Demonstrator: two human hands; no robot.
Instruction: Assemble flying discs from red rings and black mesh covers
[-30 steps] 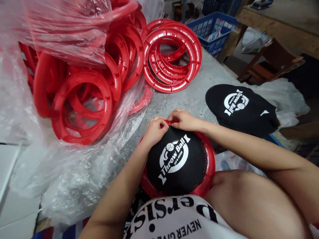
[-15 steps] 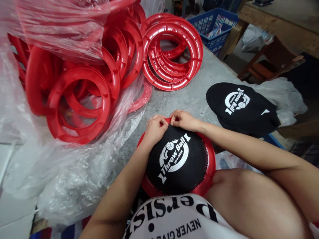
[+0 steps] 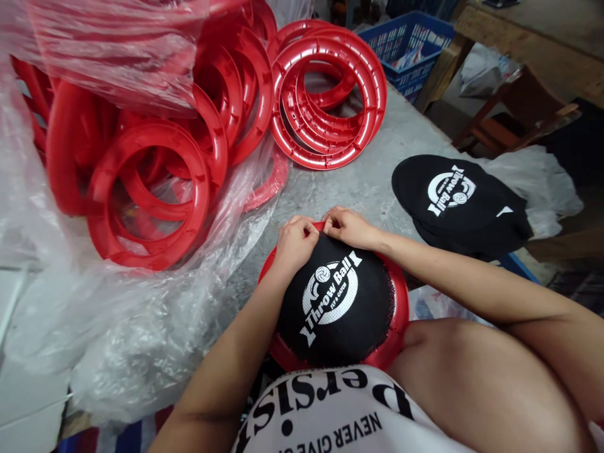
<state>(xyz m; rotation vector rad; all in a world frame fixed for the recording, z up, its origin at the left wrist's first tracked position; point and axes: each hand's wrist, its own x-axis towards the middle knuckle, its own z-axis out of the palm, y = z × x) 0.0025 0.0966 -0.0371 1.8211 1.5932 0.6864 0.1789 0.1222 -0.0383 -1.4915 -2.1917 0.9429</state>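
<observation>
A black fabric disc (image 3: pixel 340 314) printed "Throw Ball" in white lies over a red plastic ring (image 3: pixel 401 314), whose rim shows around it. The ring rests against my body at the table's near edge. At its far rim my left hand (image 3: pixel 298 238) pinches the edge of the black fabric. Close beside it, to the right, my right hand (image 3: pixel 348 226) pinches the same edge with thumb and fingers. A bit of red rim shows between the two hands. The fingertips partly hide the fabric edge.
Many red rings (image 3: pixel 148 195) lie heaped in clear plastic wrap (image 3: pixel 155 340) at left. More rings (image 3: pixel 330 100) are stacked at the back. Black printed discs (image 3: pixel 457 207) lie at right on the grey table (image 3: pixel 325 195). Beyond are a blue crate (image 3: pixel 410 47) and a wooden chair (image 3: pixel 512 116).
Both hands stay at the ring's far rim, with only a slight shift of the fingers. Less red rim shows between them now. The view has shifted a little.
</observation>
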